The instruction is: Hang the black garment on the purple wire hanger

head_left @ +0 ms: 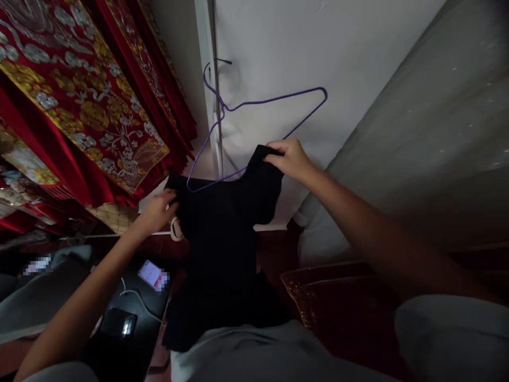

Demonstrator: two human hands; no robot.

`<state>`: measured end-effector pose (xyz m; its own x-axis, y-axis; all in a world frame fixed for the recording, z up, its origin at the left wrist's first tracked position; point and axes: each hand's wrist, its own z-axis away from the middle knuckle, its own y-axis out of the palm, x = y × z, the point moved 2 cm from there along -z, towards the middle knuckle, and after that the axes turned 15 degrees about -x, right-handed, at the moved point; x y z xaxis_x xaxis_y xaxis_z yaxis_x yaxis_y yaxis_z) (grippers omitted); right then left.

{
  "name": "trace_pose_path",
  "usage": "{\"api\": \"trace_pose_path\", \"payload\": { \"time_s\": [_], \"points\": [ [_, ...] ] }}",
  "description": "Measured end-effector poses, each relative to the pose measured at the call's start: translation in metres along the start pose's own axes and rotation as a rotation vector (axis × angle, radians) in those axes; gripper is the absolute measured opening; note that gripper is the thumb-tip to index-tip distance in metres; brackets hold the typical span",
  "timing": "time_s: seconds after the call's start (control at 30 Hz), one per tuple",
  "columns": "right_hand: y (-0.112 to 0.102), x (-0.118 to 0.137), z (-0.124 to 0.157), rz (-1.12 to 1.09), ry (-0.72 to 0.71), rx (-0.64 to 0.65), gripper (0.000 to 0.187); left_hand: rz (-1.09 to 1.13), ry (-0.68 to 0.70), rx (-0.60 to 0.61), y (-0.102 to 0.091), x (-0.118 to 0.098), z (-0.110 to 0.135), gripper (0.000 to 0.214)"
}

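A black garment [226, 239] hangs in front of me, partly on a purple wire hanger [254, 103] whose hook rests on a nail in the white wall. My right hand [290, 158] is closed on the garment's upper right shoulder, pulling it near the hanger's lower wire. My left hand [158, 212] pinches the garment's left shoulder edge, where the hanger's left corner pokes into the cloth. The garment's lower part drapes down toward my lap.
Red and gold embroidered cloth [83, 101] hangs at the left. A lit phone [153, 275] with a white cable lies on a dark surface below, beside a dark mouse-like object [119, 323]. A grey wall or panel [429, 132] fills the right. A dark red cushion [338, 297] sits lower right.
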<state>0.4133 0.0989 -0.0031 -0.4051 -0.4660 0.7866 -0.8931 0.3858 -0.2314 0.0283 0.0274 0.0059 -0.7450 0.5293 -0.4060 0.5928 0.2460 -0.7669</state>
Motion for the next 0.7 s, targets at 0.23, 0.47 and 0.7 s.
{"api": "trace_pose_path", "payload": {
  "time_s": [0.23, 0.47, 0.7],
  "points": [
    [0.025, 0.017, 0.028, -0.032, -0.078, 0.105, 0.017, 0.339, 0.003, -0.275, 0.012, -0.027, -0.078, 0.012],
    [-0.025, 0.029, -0.002, 0.073, -0.123, -0.313, 0.043, 0.295, 0.047, -0.532, 0.005, -0.02, -0.114, 0.049],
    [-0.079, 0.046, -0.031, -0.003, 0.441, 0.074, 0.014, 0.085, -0.053, -0.526, -0.018, -0.011, -0.126, 0.029]
  ]
}}
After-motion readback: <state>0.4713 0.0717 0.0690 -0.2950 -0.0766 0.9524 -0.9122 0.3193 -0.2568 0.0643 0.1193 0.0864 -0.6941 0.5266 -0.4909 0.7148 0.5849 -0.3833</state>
